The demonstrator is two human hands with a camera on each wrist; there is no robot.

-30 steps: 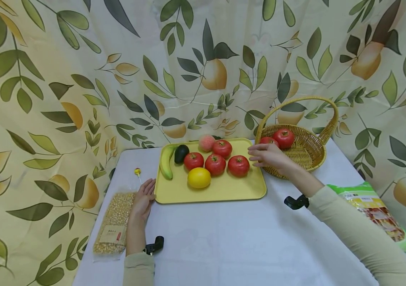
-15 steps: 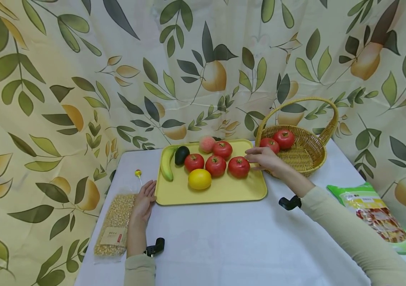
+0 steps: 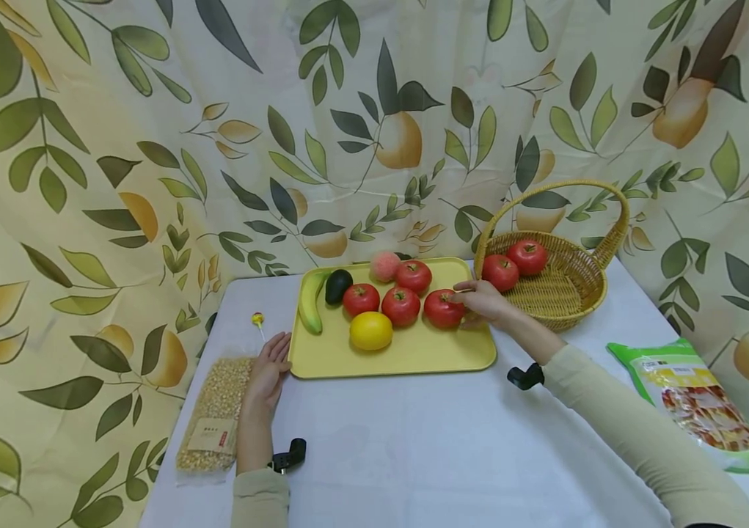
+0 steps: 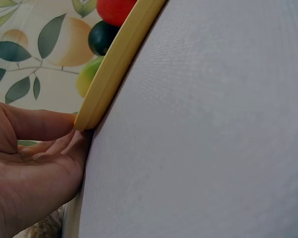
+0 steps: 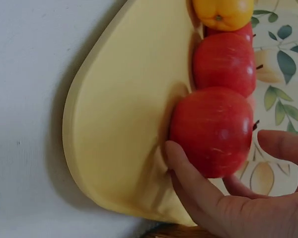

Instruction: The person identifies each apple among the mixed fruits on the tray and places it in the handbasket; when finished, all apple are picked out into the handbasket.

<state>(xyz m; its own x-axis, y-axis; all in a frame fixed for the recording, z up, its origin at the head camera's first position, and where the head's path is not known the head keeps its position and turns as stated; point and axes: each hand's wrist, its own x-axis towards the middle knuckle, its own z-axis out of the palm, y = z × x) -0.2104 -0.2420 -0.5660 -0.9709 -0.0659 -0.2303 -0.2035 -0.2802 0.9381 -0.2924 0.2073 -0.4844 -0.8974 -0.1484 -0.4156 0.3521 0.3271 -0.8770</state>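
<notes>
On the yellow tray point(image 3: 427, 356) lie several red apples, a yellow lemon-like fruit point(image 3: 370, 331), a banana point(image 3: 310, 304), a dark green avocado point(image 3: 338, 286) and a peach point(image 3: 385, 266). My right hand point(image 3: 485, 302) reaches over the tray's right side to the rightmost apple point(image 5: 213, 131). One fingertip lies against its lower side in the right wrist view, while another digit stands apart from it near the stem. My left hand point(image 3: 268, 372) rests beside the tray's front left corner, a digit touching the rim point(image 4: 84, 119) and the fingers extended along the side.
A woven basket point(image 3: 562, 319) with a tall handle holds two red apples point(image 3: 500, 273) right of the tray. A green snack bag point(image 3: 704, 407) lies farther right. At left are a bag of corn kernels point(image 3: 216, 411) and a lollipop point(image 3: 257, 320). A patterned curtain hangs behind.
My right hand has moved left from beside the basket to the rightmost apple on the tray, uncovering more of the apple in the basket. The left hand stays at the tray's corner.
</notes>
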